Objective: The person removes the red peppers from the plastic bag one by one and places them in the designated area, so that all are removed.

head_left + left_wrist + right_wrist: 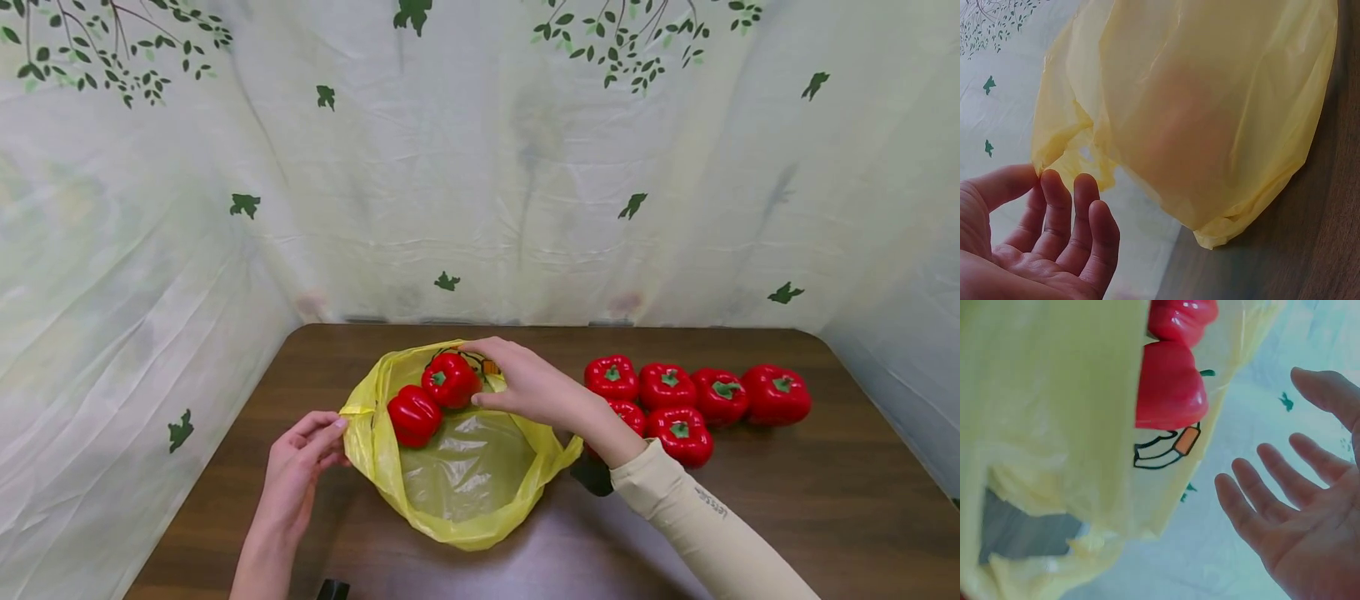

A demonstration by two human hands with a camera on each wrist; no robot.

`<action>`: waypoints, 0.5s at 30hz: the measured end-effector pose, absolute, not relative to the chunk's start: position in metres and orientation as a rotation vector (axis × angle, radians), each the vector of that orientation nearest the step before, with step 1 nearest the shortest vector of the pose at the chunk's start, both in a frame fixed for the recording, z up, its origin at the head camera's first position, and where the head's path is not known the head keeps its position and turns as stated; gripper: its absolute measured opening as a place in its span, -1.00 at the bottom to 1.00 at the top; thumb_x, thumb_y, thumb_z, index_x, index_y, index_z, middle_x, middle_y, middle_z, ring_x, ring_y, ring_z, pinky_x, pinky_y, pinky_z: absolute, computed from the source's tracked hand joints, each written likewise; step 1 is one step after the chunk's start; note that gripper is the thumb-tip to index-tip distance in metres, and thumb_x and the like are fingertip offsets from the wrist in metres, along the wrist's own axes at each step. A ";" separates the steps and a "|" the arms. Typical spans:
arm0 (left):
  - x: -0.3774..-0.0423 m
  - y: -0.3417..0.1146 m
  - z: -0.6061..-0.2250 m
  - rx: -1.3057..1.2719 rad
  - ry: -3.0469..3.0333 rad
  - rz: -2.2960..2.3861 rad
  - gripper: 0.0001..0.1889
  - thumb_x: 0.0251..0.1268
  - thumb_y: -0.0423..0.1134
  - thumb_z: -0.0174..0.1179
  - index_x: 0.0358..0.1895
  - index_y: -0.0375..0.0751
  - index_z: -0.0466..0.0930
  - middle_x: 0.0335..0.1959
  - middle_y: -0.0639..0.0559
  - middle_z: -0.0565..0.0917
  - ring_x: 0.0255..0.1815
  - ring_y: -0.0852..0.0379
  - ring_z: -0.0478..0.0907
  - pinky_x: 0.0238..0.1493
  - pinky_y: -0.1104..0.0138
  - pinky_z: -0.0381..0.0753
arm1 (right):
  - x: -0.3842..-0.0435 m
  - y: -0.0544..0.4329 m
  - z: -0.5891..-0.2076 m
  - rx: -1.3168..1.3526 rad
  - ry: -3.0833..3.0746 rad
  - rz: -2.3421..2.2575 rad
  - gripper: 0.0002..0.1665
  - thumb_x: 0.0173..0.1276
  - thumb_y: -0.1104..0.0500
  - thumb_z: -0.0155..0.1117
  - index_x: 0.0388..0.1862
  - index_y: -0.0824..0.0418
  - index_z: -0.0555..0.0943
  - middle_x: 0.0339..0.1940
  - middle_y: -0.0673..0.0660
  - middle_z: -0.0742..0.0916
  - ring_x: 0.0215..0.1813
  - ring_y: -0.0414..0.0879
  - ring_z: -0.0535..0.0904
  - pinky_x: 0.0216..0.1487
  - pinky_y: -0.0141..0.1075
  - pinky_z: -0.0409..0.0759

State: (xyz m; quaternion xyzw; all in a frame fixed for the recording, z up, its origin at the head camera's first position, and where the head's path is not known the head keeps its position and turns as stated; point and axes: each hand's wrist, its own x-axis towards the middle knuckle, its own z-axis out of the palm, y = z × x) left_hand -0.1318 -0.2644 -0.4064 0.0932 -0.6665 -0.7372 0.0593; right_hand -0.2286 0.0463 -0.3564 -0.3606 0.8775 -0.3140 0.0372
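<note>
A yellow plastic bag lies on the table with its mouth spread wide. Two red bell peppers are inside: one towards the left wall, the other touching it, green stem up. My left hand pinches the bag's left rim between thumb and forefinger; in the left wrist view the hand has its other fingers loosely bent. My right hand reaches over the bag's far right side, close beside the rear pepper. Its fingers are spread and hold nothing in the right wrist view, where the palm shows.
Several more red bell peppers sit grouped in two rows right of the bag, partly behind my right forearm. The brown wooden table ends at a pale curtain with leaf prints. A black object shows at the bottom edge.
</note>
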 end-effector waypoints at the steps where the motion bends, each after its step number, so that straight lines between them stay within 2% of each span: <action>1: -0.132 -0.264 -0.406 0.278 -2.018 -2.232 -0.83 0.36 -0.22 0.27 -0.19 -0.28 0.60 -0.39 0.03 0.66 -0.45 0.12 0.59 -0.35 0.28 0.65 | -0.231 0.042 -0.357 -1.111 2.687 -0.963 -0.20 0.26 0.06 0.45 0.44 0.07 0.35 0.36 0.00 0.49 0.36 -0.11 0.36 0.32 -0.16 0.37; 9: -0.131 -0.265 -0.405 0.282 -2.030 -2.223 -0.81 0.37 -0.21 0.27 -0.18 -0.29 0.60 -0.38 0.02 0.66 -0.43 0.12 0.60 -0.32 0.26 0.66 | -0.250 0.019 -0.370 -1.114 2.606 -1.020 -0.27 0.30 0.13 0.42 0.41 0.17 0.37 0.33 0.12 0.52 0.34 0.03 0.40 0.30 -0.13 0.41; 15: -0.131 -0.265 -0.407 0.286 -2.017 -2.238 -0.83 0.36 -0.22 0.27 -0.19 -0.29 0.59 -0.37 0.02 0.66 -0.43 0.11 0.60 -0.33 0.25 0.67 | -0.257 0.004 -0.382 -1.113 2.596 -1.024 -0.33 0.28 0.18 0.44 0.35 0.20 0.43 0.25 0.11 0.57 0.23 -0.05 0.48 0.23 -0.22 0.46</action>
